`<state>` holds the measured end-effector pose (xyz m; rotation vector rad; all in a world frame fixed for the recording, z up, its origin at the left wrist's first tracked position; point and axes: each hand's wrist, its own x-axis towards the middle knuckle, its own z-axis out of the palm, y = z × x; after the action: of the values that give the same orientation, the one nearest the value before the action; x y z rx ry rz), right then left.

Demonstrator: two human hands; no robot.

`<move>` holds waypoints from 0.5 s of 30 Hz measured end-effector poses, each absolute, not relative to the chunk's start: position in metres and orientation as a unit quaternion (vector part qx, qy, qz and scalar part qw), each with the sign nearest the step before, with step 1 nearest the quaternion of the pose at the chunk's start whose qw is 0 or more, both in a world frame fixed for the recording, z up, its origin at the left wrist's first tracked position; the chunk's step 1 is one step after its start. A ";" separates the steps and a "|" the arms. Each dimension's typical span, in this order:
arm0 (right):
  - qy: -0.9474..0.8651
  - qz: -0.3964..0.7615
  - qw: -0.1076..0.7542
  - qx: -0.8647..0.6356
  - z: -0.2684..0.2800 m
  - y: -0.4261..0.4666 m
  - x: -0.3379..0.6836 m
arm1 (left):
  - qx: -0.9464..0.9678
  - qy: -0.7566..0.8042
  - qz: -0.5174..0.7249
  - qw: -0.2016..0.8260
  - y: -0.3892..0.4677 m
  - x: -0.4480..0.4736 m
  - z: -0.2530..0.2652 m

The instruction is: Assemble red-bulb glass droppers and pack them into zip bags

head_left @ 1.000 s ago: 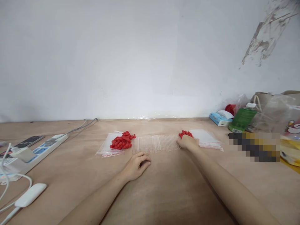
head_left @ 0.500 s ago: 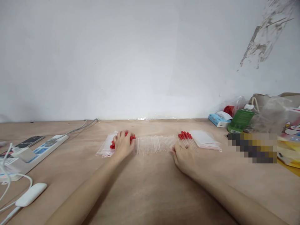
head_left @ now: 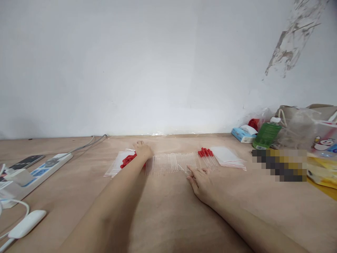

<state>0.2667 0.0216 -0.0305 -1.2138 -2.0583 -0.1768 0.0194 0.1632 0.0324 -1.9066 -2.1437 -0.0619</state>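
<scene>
Red bulbs (head_left: 127,161) lie by the outstretched left hand (head_left: 144,150), grip unclear; the right hand (head_left: 202,181) pinches a tilted tube (head_left: 182,169).

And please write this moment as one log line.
left hand: at red bulb pile, hold unclear; right hand: at slanted clear tube, hold unclear; between hands: clear tube row; beyond right hand: red-topped tubes

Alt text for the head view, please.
A person's right hand holds a clear tube near a row of tubes on a table; the left hand is at a pile of red bulbs. Red-topped tubes and bags lie at right.
</scene>
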 end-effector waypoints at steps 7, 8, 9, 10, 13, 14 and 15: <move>-0.815 -0.067 0.351 -0.456 -0.029 0.022 0.266 | -0.630 -0.769 -0.067 0.085 0.171 0.020 0.029; -0.818 -0.065 0.350 -0.452 -0.029 0.021 0.266 | -0.628 -0.770 -0.078 0.077 0.170 0.020 0.030; -0.820 -0.061 0.350 -0.449 -0.028 0.021 0.266 | -0.627 -0.771 -0.089 0.068 0.170 0.021 0.032; -0.821 -0.056 0.351 -0.447 -0.027 0.021 0.266 | -0.628 -0.770 -0.102 0.058 0.169 0.022 0.035; -0.819 -0.043 0.360 -0.445 -0.025 0.019 0.266 | -0.644 -0.749 -0.152 0.028 0.158 0.025 0.046; -0.817 -0.039 0.364 -0.446 -0.025 0.019 0.266 | -0.659 -0.732 -0.171 0.018 0.151 0.025 0.049; -0.814 -0.034 0.371 -0.446 -0.025 0.019 0.266 | -0.677 -0.711 -0.190 0.008 0.141 0.025 0.050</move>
<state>0.2661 0.0193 -0.0251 -1.1435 -2.0872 -0.0868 0.0255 0.1407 0.0503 -2.1167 -2.2218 -0.5929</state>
